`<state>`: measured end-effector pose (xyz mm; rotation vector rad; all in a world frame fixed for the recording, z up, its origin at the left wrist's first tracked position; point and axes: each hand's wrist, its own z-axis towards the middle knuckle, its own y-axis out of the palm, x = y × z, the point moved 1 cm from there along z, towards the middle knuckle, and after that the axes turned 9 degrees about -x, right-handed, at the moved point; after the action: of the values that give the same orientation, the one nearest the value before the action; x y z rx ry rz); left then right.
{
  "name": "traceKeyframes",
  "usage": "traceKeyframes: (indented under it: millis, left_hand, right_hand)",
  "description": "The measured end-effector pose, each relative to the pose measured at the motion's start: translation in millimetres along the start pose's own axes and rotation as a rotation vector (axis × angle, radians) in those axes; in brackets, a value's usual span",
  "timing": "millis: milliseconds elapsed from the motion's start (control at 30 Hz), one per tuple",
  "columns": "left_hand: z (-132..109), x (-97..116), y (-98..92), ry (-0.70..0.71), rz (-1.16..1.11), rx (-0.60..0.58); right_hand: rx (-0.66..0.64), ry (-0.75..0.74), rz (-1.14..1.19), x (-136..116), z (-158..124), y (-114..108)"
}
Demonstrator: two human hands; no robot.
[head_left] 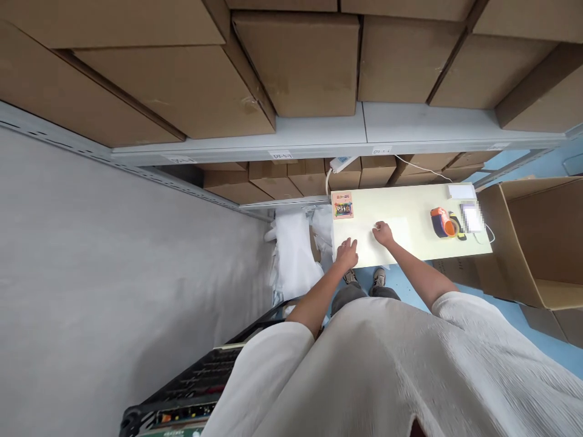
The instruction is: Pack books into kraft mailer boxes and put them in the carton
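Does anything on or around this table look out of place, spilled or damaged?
Nothing is spilled or damaged on the table. The left hand and right hand rest on a pale sheet. Only oddities: white bags lie heaped beside it, and a power strip seems to hang off the shelf edge.

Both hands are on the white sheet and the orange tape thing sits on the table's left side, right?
Not quite. The head view shows the orange tape dispenser on the right side of the table, past the right hand. The rest holds: the right hand and the left hand both rest on the white sheet.
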<state>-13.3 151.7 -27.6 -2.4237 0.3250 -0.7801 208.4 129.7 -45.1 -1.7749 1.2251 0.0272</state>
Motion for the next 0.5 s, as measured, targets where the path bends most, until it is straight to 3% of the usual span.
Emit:
traceKeyframes:
  millis: [233, 500]
  left_hand:
    - [-8.0, -26.8, 9.5, 0.111, 0.034, 0.059]
    - [-13.8, -39.7, 17.4, 0.184, 0.268, 0.146]
  right_hand:
    - [-0.120, 0.051, 0.043, -88.7, 53.8, 43.0]
    - [-0.025, 0.237, -0.086, -125.8, 75.1, 59.6]
